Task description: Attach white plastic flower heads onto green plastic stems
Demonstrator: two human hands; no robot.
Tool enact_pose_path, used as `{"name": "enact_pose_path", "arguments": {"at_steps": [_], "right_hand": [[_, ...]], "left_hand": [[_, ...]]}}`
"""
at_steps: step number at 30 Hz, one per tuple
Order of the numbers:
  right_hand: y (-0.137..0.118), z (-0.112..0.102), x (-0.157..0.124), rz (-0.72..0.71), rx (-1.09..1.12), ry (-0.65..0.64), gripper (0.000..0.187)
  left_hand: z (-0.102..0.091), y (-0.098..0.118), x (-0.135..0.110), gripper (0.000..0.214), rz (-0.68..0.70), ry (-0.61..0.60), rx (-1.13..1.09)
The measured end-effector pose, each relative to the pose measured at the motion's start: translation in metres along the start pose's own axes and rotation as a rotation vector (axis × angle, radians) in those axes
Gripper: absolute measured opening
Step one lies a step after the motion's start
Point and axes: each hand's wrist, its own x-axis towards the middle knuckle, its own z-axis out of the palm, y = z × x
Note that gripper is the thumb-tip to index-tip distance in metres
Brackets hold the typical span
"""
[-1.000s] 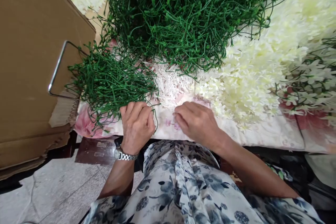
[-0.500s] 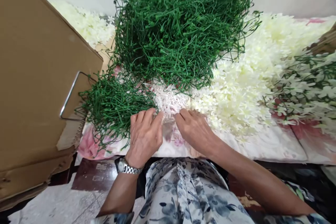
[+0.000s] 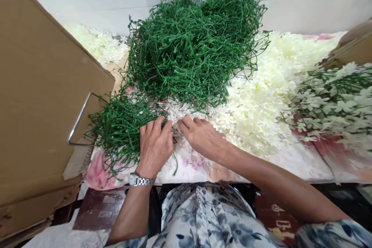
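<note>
My left hand (image 3: 155,145), with a metal wristwatch, is closed at the right edge of a small heap of green artificial flower stems (image 3: 119,124). A single green stem (image 3: 175,166) hangs down from under its thumb side. Close beside it, my right hand (image 3: 203,137) is pinched over a little pile of thin white pieces (image 3: 181,111); the fingers hide whatever lies between them. To the right of that hand spreads a wide heap of cream-white artificial blossoms (image 3: 261,104).
A large mound of green stems (image 3: 192,46) rises behind my hands. On the left stands a tall cardboard box (image 3: 52,85) with a bent metal wire (image 3: 78,118) by it. Finished-looking white flower sprays (image 3: 340,100) lie at right on the floral cloth (image 3: 302,159).
My hands have drawn closer together, the right one shifting left. A green stem now dangles below the left hand. The view has tilted upward, showing more wall.
</note>
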Motion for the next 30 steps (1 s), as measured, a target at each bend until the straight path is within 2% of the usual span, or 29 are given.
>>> {"name": "enact_pose_path", "arguments": {"at_steps": [6, 10, 12, 14, 16, 18, 20, 23, 26, 30], "right_hand": [[0.000, -0.003, -0.029, -0.043, 0.046, -0.033, 0.013], [0.003, -0.007, -0.048, -0.075, 0.118, -0.029, 0.021], [0.007, -0.007, -0.060, -0.098, 0.183, 0.014, 0.023], [0.015, -0.005, -0.075, -0.105, 0.263, 0.119, 0.023], [0.026, -0.002, -0.094, -0.059, 0.335, 0.257, 0.022], [0.038, 0.001, -0.114, 0.077, 0.353, 0.360, 0.020], [0.047, 0.005, -0.132, 0.237, 0.305, 0.399, 0.019], [0.053, 0.008, -0.148, 0.353, 0.229, 0.388, 0.015], [0.049, 0.008, -0.148, 0.329, 0.169, 0.347, 0.013], [0.044, 0.007, -0.134, 0.271, 0.022, 0.261, 0.010]], "left_hand": [[0.005, -0.004, -0.002, 0.033, 0.000, 0.022, -0.024], [0.006, -0.002, -0.004, 0.032, 0.019, 0.083, -0.075], [0.006, 0.000, -0.007, 0.031, 0.041, 0.126, -0.117], [0.005, 0.004, -0.010, 0.031, 0.079, 0.161, -0.170], [0.004, 0.008, -0.014, 0.032, 0.122, 0.179, -0.225], [0.002, 0.013, -0.018, 0.032, 0.158, 0.185, -0.273], [0.000, 0.019, -0.021, 0.031, 0.188, 0.197, -0.313], [-0.003, 0.031, -0.027, 0.030, 0.226, 0.227, -0.376], [-0.006, 0.047, -0.031, 0.031, 0.258, 0.237, -0.433], [-0.006, 0.065, -0.035, 0.027, 0.307, 0.218, -0.462]]}}
